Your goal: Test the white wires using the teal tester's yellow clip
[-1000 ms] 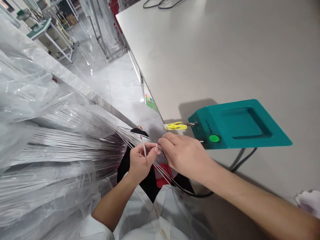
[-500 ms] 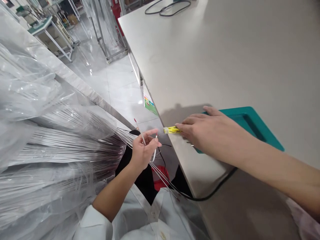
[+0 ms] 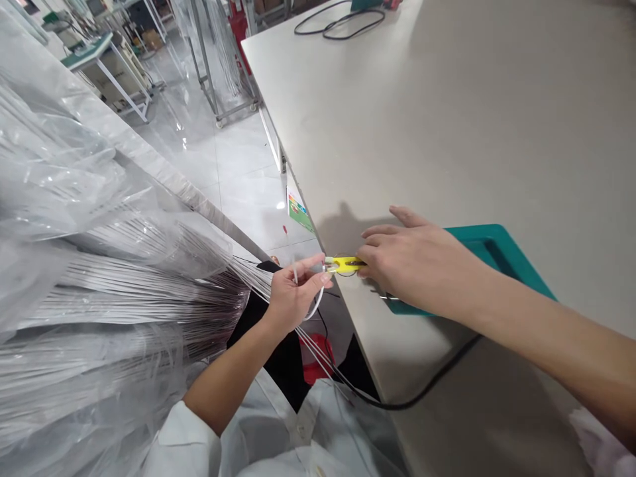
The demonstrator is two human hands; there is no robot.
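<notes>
My left hand (image 3: 293, 295) pinches a thin white wire (image 3: 314, 308) near its end, beyond the table edge. The wire bends in a loop below my fingers, and a length with a reddish tip (image 3: 285, 230) stands up beside them. My right hand (image 3: 402, 262), palm down over the table, holds small yellow snips (image 3: 346, 264) between its fingers. Their forked tip points left and meets the wire end at my left fingertips; whether the jaws touch the wire I cannot make out. A green tray (image 3: 497, 238) lies partly under my right hand and forearm.
Bundles of white wires (image 3: 163, 291) in clear plastic hang at the left. A black cable (image 3: 427, 391) crosses the near edge of the table (image 3: 447, 132). Another black cable (image 3: 342, 28) lies coiled at the far end. Something red (image 3: 315, 358) is below, between table and lap.
My right hand has moved slightly left and turned the yellow snips, whose forked tip now meets the wire end. My left hand has shifted a little right toward them.
</notes>
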